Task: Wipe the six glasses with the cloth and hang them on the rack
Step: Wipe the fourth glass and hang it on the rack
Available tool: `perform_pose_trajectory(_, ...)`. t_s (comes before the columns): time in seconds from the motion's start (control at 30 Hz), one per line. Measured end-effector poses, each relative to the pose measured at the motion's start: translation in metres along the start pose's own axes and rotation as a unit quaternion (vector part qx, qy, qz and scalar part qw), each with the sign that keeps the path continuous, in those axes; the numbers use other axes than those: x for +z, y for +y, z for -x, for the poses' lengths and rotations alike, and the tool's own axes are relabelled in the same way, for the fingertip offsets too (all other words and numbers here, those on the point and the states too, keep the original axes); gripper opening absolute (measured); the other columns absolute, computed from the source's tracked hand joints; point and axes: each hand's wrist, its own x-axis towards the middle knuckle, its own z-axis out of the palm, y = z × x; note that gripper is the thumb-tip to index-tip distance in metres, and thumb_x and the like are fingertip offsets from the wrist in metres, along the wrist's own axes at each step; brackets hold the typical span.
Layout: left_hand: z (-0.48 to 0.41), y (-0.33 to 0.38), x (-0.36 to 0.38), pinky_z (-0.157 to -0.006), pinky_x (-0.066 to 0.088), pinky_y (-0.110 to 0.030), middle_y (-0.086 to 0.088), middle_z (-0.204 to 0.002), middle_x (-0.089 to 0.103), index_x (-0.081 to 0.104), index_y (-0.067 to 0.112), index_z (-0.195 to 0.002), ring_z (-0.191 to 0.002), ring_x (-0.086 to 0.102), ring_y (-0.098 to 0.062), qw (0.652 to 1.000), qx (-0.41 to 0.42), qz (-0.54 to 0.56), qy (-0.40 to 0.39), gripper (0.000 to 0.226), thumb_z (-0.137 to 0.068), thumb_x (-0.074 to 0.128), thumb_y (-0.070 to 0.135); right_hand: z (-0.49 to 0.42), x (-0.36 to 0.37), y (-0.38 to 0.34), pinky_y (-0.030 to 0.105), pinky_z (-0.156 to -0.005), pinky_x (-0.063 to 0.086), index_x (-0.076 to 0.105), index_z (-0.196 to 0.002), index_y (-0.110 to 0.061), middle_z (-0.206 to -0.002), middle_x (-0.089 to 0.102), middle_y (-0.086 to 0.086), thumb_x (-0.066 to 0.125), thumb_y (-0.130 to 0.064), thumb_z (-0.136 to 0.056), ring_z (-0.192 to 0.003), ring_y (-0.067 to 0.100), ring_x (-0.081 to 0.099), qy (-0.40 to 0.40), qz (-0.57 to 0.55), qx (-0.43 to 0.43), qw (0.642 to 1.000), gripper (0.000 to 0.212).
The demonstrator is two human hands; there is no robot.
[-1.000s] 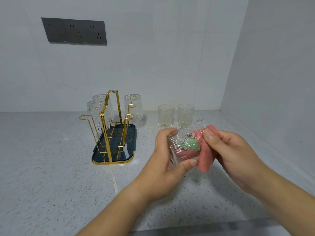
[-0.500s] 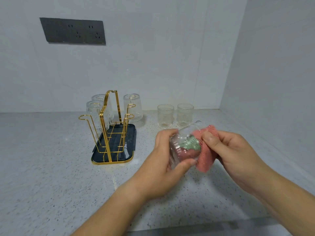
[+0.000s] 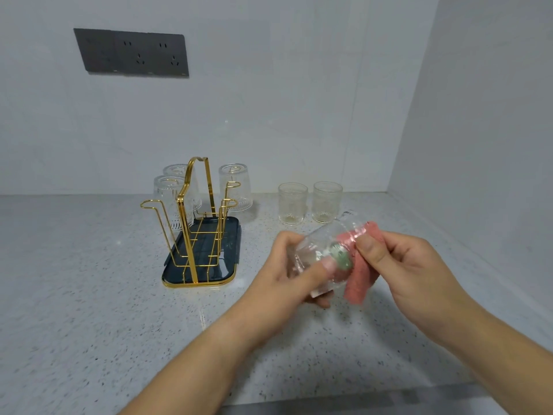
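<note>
left hand [image 3: 287, 277] gripping glass [image 3: 317, 253], cloth [image 3: 360, 280] inside

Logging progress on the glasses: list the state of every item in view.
Ribbed clear glass in hands: tilted, cloth stuffed inside.
Pink ribbed cloth: partly inside that glass, pinched by right hand.
Left hand: grips the glass.
Three clear glasses: hung upside down on gold wire rack.
Two clear glasses: upright on speckled counter.

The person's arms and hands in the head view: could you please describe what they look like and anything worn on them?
The left forearm and right forearm are bare to the frame's edge: no sleeves show. The left hand and right hand wear no gloves, and no ring, watch or bracelet is visible. The nails that show look short and unpainted.
</note>
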Motion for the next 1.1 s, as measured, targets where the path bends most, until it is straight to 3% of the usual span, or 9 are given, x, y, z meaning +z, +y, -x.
perform_pose_trajectory(0.17,0.001,-0.01,-0.01,-0.103,0.046,-0.014,0.011,-0.132,0.043,0.032,0.044,-0.138,-0.119,0.054,0.001,0.883,0.228,-0.409,0.035,0.069,-0.089,0.08,0.034,-0.008,-0.002,0.004,0.041,-0.08,0.06,0.078,-0.101,-0.018,-0.07,0.078,0.011,0.055,-0.046,-0.086,-0.073,0.026,0.077,0.022,-0.04,0.04,0.998,0.04)
perform_pose_trajectory(0.3,0.001,0.003,0.006,-0.092,0.062,-0.033,-0.003,-0.13,0.065,0.036,0.032,-0.139,-0.108,0.074,-0.02,0.997,-0.002,-0.071,-0.014,0.069,-0.087,0.08,0.04,-0.007,0.0,0.001,0.048,-0.087,0.058,0.082,-0.081,-0.022,-0.067,0.075,0.013,0.055,-0.048,-0.088,-0.076,0.035,0.074,0.037,-0.025,0.033,0.998,0.039)
perform_pose_trajectory(0.4,-0.001,0.012,0.006,-0.071,0.065,-0.04,-0.018,-0.115,0.071,0.052,0.012,-0.139,-0.077,0.074,-0.031,0.975,-0.163,0.14,-0.058,0.067,-0.094,0.062,0.06,-0.003,0.003,-0.002,0.041,-0.076,0.058,0.072,-0.056,-0.025,-0.053,0.067,0.011,0.052,-0.047,-0.09,-0.056,0.023,0.064,0.023,0.009,0.004,1.0,0.045)
perform_pose_trajectory(0.53,-0.003,0.01,0.005,-0.057,0.06,-0.032,-0.015,-0.098,0.07,0.052,0.002,-0.133,-0.065,0.066,-0.023,0.982,-0.112,0.154,-0.007,0.065,-0.095,0.065,0.053,-0.001,0.003,-0.006,0.037,-0.076,0.059,0.073,-0.065,-0.024,-0.058,0.07,0.015,0.053,-0.043,-0.09,-0.06,0.027,0.069,0.01,0.007,-0.007,1.0,0.037)
perform_pose_trajectory(0.63,0.002,0.01,0.006,-0.07,0.061,-0.025,-0.005,-0.109,0.069,0.046,0.014,-0.123,-0.078,0.07,-0.009,0.998,0.014,-0.061,0.02,0.052,-0.088,0.069,0.045,-0.004,0.001,-0.002,0.038,-0.078,0.062,0.076,-0.076,-0.017,-0.06,0.072,0.014,0.053,-0.049,-0.088,-0.064,0.027,0.072,0.019,0.002,0.008,1.0,0.042)
perform_pose_trajectory(0.73,0.004,-0.001,-0.005,-0.093,0.048,-0.014,0.007,-0.129,0.048,0.036,0.028,-0.141,-0.108,0.057,0.0,0.89,0.185,-0.415,0.022,0.062,-0.093,0.072,0.046,-0.007,-0.002,0.004,0.052,-0.083,0.059,0.081,-0.09,-0.017,-0.061,0.073,0.013,0.054,-0.055,-0.085,-0.067,0.03,0.071,0.026,-0.006,0.036,0.999,0.047)
perform_pose_trajectory(0.8,0.002,-0.008,-0.011,-0.101,0.044,-0.014,0.008,-0.132,0.042,0.032,0.036,-0.142,-0.117,0.052,-0.001,0.857,0.238,-0.457,0.016,0.066,-0.092,0.074,0.044,-0.007,-0.002,0.004,0.053,-0.086,0.058,0.08,-0.094,-0.019,-0.066,0.076,0.011,0.056,-0.053,-0.083,-0.069,0.026,0.074,0.032,-0.007,0.051,0.998,0.044)
perform_pose_trajectory(0.93,-0.001,0.0,0.0,-0.097,0.058,-0.031,0.002,-0.127,0.066,0.049,0.034,-0.136,-0.109,0.071,-0.013,0.986,0.001,-0.168,-0.014,0.056,-0.088,0.071,0.051,-0.004,-0.002,0.004,0.058,-0.084,0.056,0.077,-0.079,-0.013,-0.059,0.071,0.01,0.055,-0.053,-0.086,-0.06,0.026,0.068,0.023,0.039,0.046,0.998,0.046)
perform_pose_trajectory(1.1,-0.008,0.005,-0.015,-0.084,0.058,-0.029,-0.008,-0.112,0.077,0.067,0.007,-0.13,-0.095,0.074,-0.017,0.982,-0.144,-0.029,-0.118,0.047,-0.089,0.073,0.03,0.003,0.0,0.006,0.063,-0.074,0.051,0.067,-0.07,-0.003,-0.052,0.062,0.018,0.057,-0.055,-0.084,-0.056,0.03,0.058,-0.026,0.084,0.034,0.996,0.056)
